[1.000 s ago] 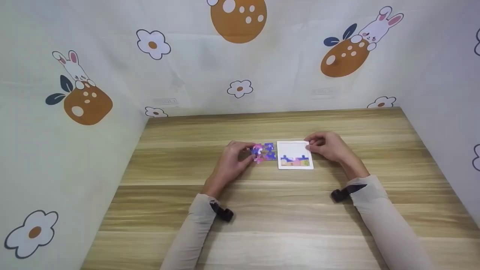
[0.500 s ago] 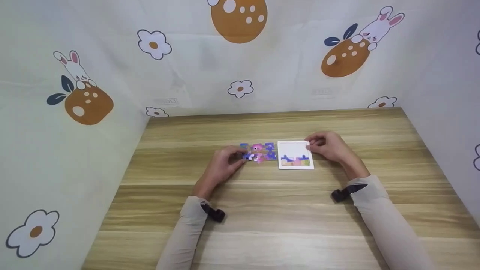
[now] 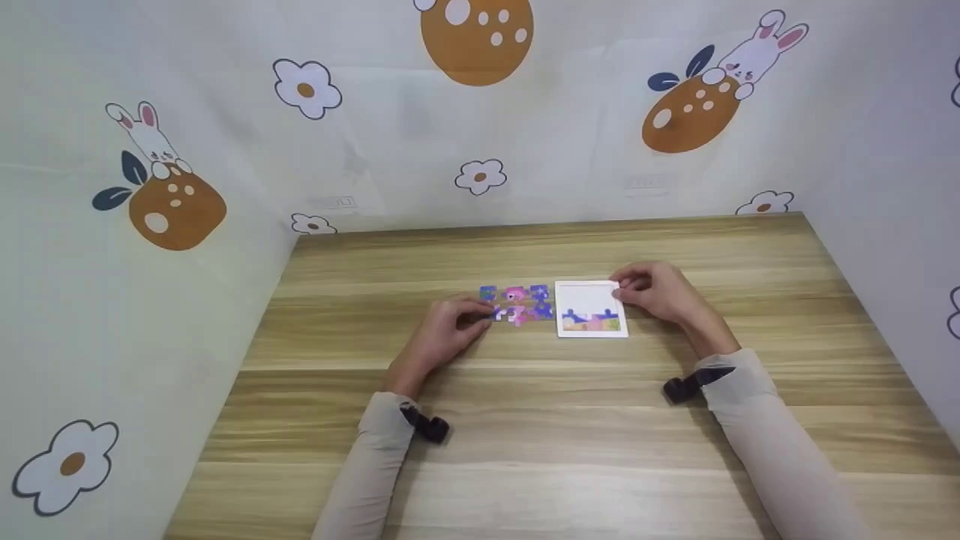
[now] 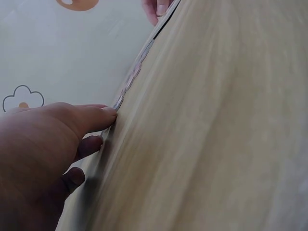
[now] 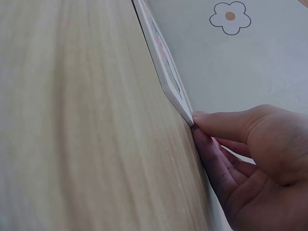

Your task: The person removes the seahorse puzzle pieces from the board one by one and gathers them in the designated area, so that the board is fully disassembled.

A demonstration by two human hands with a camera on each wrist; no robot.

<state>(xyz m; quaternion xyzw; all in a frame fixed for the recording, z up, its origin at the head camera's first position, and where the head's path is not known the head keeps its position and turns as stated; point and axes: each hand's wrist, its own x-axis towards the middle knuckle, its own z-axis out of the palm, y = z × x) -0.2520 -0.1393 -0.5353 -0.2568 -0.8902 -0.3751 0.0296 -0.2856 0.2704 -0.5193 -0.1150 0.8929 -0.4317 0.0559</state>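
Across the streaky wood-grain table, flat, jagged puzzle pieces lie at two o'clock from the left hand, whose narrowly parted fingertips touch them, while the right hand pinches the white square frame (partly filled), at eight o'clock from its fingertips.

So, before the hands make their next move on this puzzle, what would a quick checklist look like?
1. White frame held: ok, the right hand pinches it near its far right corner.
2. Room inside: ok, bare above the picture strip.
3. Loose pieces face up: ok, printed sides show.
4. Left hand gripping a piece: cannot tell; fingertips at the leftmost lower piece.
5. Puzzle complete: not ok, loose pieces lie left of the frame.
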